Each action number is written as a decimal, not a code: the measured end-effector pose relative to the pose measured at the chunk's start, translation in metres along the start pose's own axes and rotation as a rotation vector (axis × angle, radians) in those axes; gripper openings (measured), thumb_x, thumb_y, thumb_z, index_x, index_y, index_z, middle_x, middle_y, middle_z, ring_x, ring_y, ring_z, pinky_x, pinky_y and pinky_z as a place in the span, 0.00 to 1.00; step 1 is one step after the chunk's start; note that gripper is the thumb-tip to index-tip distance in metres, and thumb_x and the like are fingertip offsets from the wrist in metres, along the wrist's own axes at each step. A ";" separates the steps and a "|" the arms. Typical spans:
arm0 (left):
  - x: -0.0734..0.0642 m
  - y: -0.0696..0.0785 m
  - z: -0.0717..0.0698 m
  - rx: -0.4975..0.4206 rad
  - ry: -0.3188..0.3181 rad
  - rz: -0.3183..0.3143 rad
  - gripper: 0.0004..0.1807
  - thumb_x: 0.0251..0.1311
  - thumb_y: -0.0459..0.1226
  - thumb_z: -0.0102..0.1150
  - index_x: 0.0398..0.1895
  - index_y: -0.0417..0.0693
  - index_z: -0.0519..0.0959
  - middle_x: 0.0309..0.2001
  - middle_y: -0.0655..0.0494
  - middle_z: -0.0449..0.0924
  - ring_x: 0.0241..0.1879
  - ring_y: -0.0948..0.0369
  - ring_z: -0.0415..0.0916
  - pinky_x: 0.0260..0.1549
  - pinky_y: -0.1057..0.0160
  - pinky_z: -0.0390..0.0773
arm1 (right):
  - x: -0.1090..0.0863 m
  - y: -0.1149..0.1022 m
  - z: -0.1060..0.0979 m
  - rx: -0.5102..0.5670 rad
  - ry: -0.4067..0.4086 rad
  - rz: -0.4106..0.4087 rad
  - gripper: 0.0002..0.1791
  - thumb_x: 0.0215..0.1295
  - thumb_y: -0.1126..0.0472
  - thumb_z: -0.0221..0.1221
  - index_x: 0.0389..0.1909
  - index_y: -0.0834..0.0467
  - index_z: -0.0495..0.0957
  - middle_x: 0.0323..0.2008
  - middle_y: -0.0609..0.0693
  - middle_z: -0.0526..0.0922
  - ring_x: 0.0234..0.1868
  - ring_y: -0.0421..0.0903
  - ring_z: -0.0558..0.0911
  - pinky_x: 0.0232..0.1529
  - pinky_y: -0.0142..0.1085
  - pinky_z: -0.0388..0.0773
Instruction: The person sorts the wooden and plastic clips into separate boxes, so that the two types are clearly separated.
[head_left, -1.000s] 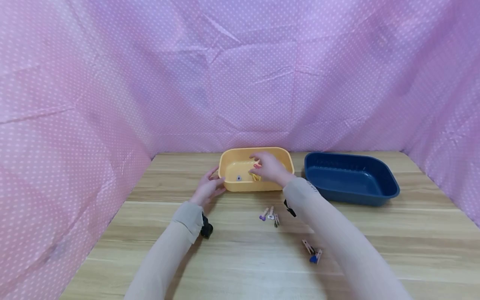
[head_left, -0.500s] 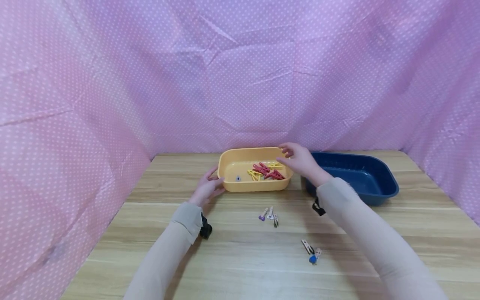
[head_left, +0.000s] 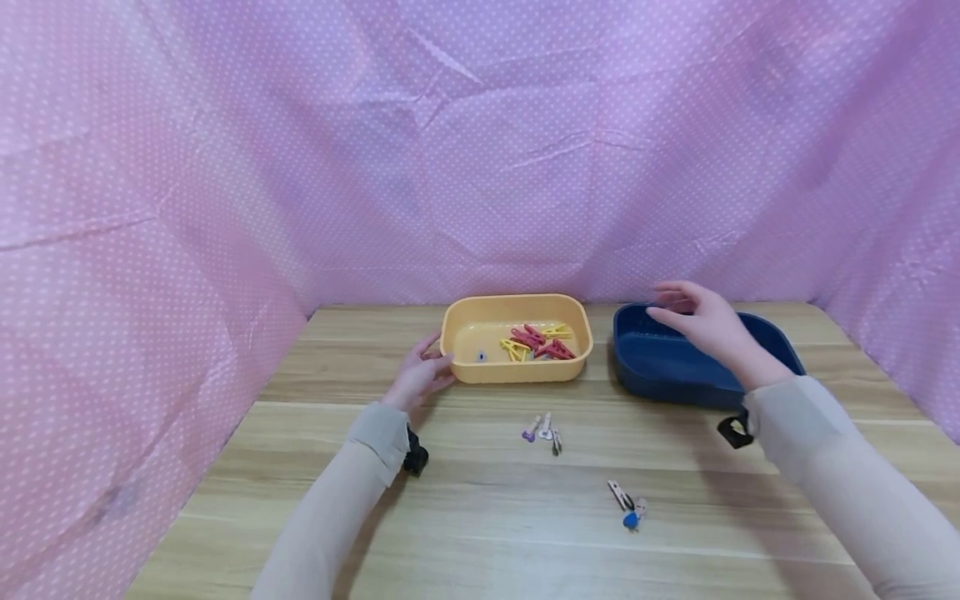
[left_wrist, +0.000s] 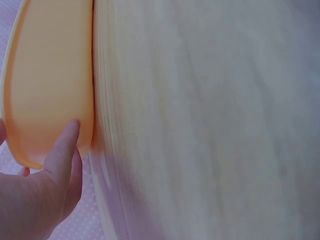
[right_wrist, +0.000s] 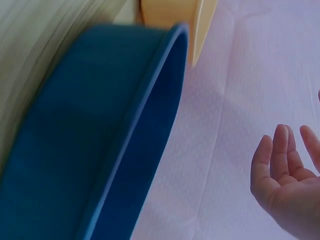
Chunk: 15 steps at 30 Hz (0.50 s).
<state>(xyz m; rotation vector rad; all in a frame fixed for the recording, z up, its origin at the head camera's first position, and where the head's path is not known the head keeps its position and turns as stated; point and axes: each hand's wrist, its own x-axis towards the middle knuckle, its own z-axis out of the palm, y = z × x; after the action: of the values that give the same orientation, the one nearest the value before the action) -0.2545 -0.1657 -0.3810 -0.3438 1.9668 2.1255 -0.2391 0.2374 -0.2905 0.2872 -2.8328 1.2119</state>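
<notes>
My left hand (head_left: 417,377) rests at the left end of a yellow plastic basin (head_left: 517,372), its fairly straight fingers touching the outer wall; the left wrist view shows a fingertip (left_wrist: 74,126) against that wall. Inside lie several red clothespins (head_left: 556,350) and yellow clothespins (head_left: 514,350), plus a small greyish piece (head_left: 481,357) at the left. Over the blue basin (head_left: 660,385) hovers my right hand (head_left: 705,321), fingers loosely bent and spread, holding nothing. In the right wrist view the same right hand (right_wrist: 290,180) is apart from the basin's rim.
Small clothespins with purple, white and dark ends (head_left: 545,429) lie on the wooden table (head_left: 450,517) before the yellow basin. Nearer and to the right are a few more, one bearing a blue heart (head_left: 631,520). A pink dotted cloth (head_left: 495,167) hangs behind.
My right hand has moved right, out of the yellow basin and across to above the blue basin, uncovering the red and yellow clothespins. My left hand has stayed at the yellow basin.
</notes>
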 end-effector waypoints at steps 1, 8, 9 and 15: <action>0.000 -0.001 0.000 -0.004 0.001 0.002 0.35 0.65 0.27 0.49 0.74 0.56 0.54 0.63 0.39 0.63 0.58 0.48 0.69 0.59 0.51 0.73 | -0.004 0.007 -0.005 -0.002 0.020 -0.004 0.31 0.68 0.48 0.54 0.64 0.62 0.65 0.58 0.65 0.73 0.54 0.54 0.75 0.47 0.36 0.77; 0.003 -0.006 0.001 -0.007 -0.009 0.003 0.35 0.65 0.27 0.49 0.74 0.55 0.53 0.64 0.39 0.61 0.60 0.46 0.67 0.60 0.52 0.72 | -0.032 0.067 -0.040 0.077 0.139 0.029 0.14 0.66 0.53 0.57 0.51 0.40 0.70 0.34 0.16 0.67 0.36 0.12 0.66 0.32 0.12 0.65; 0.004 -0.006 0.001 -0.009 -0.006 0.002 0.35 0.65 0.27 0.49 0.74 0.55 0.53 0.64 0.39 0.61 0.60 0.46 0.67 0.60 0.52 0.72 | -0.036 0.077 -0.045 0.086 0.144 0.049 0.14 0.66 0.53 0.57 0.49 0.35 0.68 0.33 0.15 0.67 0.36 0.12 0.65 0.32 0.12 0.64; 0.006 -0.007 0.000 0.000 0.009 0.009 0.35 0.65 0.28 0.50 0.73 0.57 0.55 0.64 0.41 0.62 0.60 0.48 0.68 0.60 0.52 0.72 | -0.056 0.133 -0.068 0.082 0.108 0.234 0.32 0.69 0.47 0.51 0.71 0.45 0.54 0.59 0.47 0.71 0.61 0.45 0.67 0.57 0.35 0.70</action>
<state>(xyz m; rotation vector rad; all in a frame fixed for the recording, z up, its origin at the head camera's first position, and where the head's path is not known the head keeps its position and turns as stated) -0.2577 -0.1653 -0.3891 -0.3452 1.9771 2.1334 -0.2108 0.3853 -0.3450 -0.1077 -2.7877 1.3405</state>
